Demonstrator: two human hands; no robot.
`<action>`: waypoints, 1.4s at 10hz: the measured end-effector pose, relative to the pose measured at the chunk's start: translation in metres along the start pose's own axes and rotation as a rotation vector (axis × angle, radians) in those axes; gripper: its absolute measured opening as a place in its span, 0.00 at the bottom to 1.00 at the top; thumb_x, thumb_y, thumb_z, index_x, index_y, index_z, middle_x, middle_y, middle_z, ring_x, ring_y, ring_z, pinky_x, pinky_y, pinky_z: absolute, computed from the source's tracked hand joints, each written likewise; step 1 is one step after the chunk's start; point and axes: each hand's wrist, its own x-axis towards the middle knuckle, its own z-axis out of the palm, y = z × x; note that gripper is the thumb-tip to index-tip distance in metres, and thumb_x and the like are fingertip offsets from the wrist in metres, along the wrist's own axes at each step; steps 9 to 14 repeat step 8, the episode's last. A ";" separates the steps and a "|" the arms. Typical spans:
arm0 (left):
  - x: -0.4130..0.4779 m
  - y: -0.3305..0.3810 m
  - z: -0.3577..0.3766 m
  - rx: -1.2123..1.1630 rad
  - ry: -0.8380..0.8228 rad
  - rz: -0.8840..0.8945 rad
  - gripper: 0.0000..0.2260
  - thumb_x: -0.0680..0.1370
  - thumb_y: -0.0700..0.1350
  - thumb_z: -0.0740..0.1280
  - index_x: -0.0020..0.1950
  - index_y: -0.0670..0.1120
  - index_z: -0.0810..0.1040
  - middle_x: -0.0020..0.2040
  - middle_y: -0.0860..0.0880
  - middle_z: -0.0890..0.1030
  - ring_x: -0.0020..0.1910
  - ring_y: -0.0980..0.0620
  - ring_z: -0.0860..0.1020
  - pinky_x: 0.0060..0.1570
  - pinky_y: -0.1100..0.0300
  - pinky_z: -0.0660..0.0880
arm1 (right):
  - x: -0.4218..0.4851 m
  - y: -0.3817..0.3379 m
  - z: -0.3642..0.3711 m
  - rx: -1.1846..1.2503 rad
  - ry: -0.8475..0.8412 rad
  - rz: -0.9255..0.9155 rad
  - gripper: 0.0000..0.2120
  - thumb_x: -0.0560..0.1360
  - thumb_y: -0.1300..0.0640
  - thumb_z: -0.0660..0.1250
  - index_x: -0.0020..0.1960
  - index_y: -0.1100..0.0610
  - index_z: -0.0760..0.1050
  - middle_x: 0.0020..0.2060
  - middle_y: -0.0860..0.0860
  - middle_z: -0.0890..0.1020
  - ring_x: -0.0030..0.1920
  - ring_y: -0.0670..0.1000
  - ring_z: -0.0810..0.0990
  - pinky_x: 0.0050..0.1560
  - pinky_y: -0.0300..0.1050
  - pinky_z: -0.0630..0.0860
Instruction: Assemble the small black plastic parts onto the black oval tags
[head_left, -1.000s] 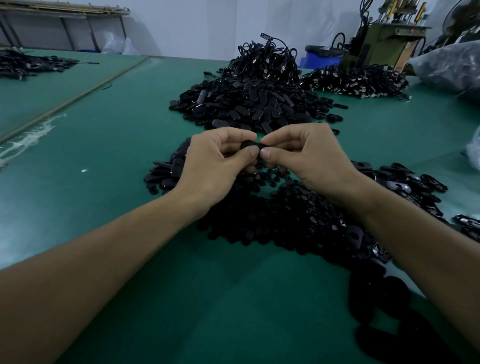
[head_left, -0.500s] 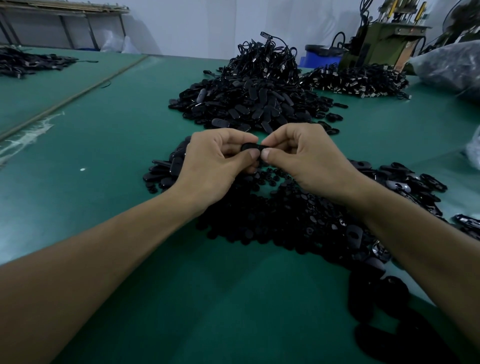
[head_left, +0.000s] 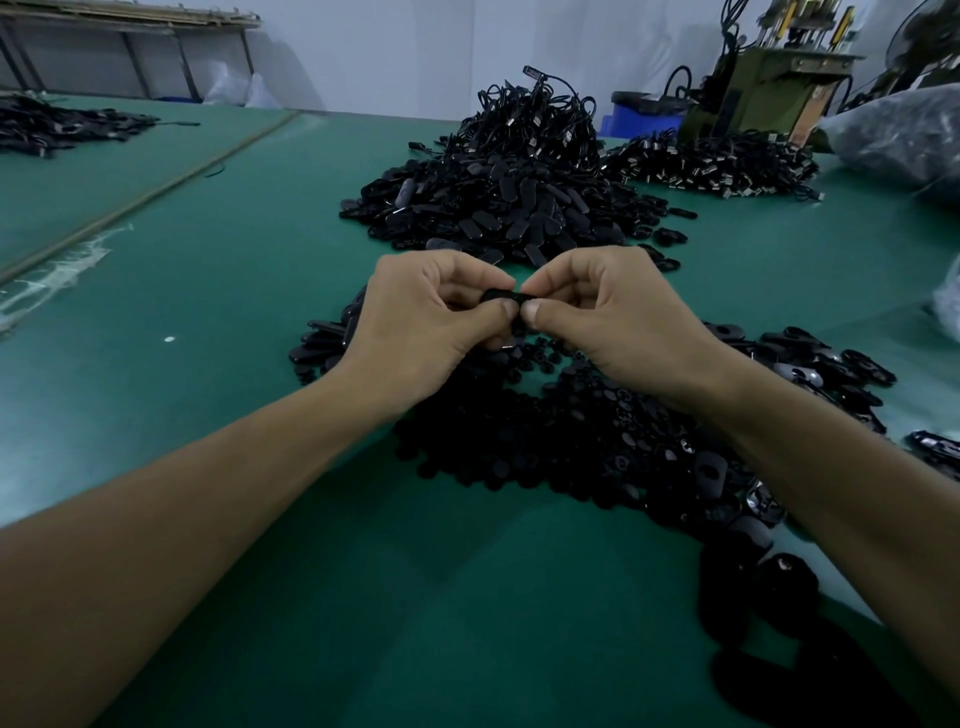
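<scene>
**One tag in hand, a tableful to go**

Just on the near side of the tall heap of black oval pieces, the left hand and the right hand meet over the green table. They share a single oval tag. Each hand pinches one end between thumb and forefinger, with the other fingers curled in under the palm. The tag is held up off the table, lengthwise between the two thumbs.

Judged from this, the job is somewhere in a long middle. The loose spread of small parts and tags nearer than the heap, under both wrists, is large. Whether the heap itself is finished work or stock waiting, I cannot tell.

Much is hidden. The fingertips cover most of the tag, so whether a small part is on it — seated, half pressed or absent — cannot be seen. Everything is black on black in dim light, and single pieces in the spread blur together. Right of the heap a corded pile is too far to make out. The spread's nearest right corner runs out of view.
</scene>
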 end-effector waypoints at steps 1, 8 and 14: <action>0.000 -0.002 0.001 0.009 0.002 0.008 0.06 0.74 0.35 0.75 0.46 0.46 0.83 0.35 0.48 0.86 0.31 0.54 0.83 0.37 0.64 0.80 | 0.000 0.001 0.000 0.049 -0.003 0.001 0.02 0.77 0.60 0.72 0.48 0.54 0.81 0.39 0.51 0.84 0.37 0.42 0.81 0.42 0.35 0.79; 0.007 -0.016 -0.015 0.703 0.309 -0.043 0.07 0.78 0.53 0.70 0.55 0.60 0.83 0.57 0.55 0.81 0.60 0.49 0.75 0.62 0.55 0.66 | 0.007 0.026 -0.010 -0.049 0.249 0.194 0.08 0.80 0.62 0.65 0.54 0.52 0.80 0.43 0.47 0.83 0.40 0.45 0.81 0.36 0.35 0.77; 0.007 -0.016 -0.015 0.703 0.309 -0.043 0.07 0.78 0.53 0.70 0.55 0.60 0.83 0.57 0.55 0.81 0.60 0.49 0.75 0.62 0.55 0.66 | 0.007 0.026 -0.010 -0.049 0.249 0.194 0.08 0.80 0.62 0.65 0.54 0.52 0.80 0.43 0.47 0.83 0.40 0.45 0.81 0.36 0.35 0.77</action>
